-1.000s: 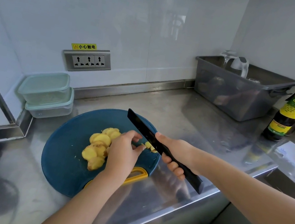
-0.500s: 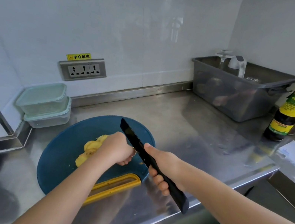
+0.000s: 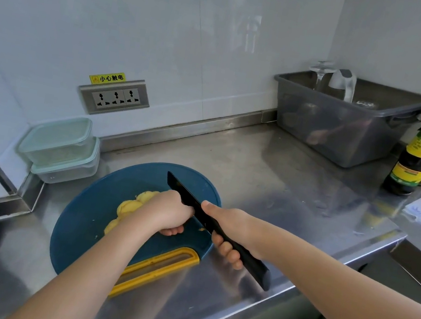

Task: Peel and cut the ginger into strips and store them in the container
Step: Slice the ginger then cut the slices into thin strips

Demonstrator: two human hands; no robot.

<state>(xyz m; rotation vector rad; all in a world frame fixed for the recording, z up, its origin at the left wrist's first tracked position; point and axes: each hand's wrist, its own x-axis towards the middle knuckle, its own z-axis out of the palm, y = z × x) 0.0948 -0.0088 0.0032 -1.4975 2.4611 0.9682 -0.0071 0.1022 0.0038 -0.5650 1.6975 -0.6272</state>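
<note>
i see the peeled ginger (image 3: 129,205) lying mid-board (image 3: 87,222), the left hand (image 3: 166,214) curled over its right end, holding it down. the right hand (image 3: 231,229) grips the knife (image 3: 184,192), blade angled across the board beside those knuckles. two stacked containers (image 3: 61,145) sit just behind the board's left edge on the counter (image 3: 270,175).

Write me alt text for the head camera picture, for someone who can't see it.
A person's left hand holds peeled yellow ginger on a round blue cutting board while the right hand grips a black knife beside it. Two stacked lidded containers sit back left on the steel counter; a grey tub and sauce bottle back right.
</note>
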